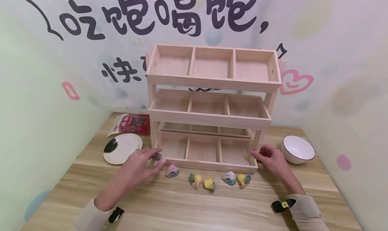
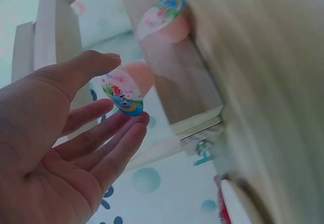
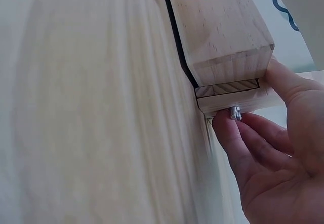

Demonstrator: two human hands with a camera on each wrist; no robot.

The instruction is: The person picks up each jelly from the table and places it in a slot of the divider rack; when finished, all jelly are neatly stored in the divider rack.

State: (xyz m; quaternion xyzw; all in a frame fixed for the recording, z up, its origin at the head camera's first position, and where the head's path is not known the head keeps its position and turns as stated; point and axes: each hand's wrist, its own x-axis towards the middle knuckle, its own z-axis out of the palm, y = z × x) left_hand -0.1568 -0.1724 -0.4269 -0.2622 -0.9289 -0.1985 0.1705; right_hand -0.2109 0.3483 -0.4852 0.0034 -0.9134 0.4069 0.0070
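Head view: plate and red packet left, bowl right; between, wooden rack, three tiers of three compartments; before it, row of five small cups; at lower-left corner, pink cup pinched in left hand. Left wrist view: colourful printed lid on pink cup. Right wrist view: rack end gripped in right hand, metal bolt at fingertips.
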